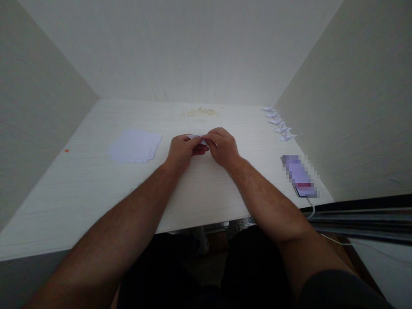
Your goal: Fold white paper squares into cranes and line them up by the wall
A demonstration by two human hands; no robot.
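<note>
Over the middle of the white table (199, 189), a small folded piece of white paper (193, 136) is held between my two hands. My left hand (182, 150) is closed on its left side, thumb on top and fingers curled beneath. With thumb and forefinger, my right hand (223, 146) pinches the right end of the same paper. Most of the paper is covered by my fingers, so its exact folded shape cannot be made out.
A stack of white paper sheets (137, 146) lies to the left. Several folded paper cranes (279, 128) stand in a row along the right wall. Nearer on the right lies a phone (299, 174), its screen pixelated, with a white cable (312, 208). Walls enclose three sides.
</note>
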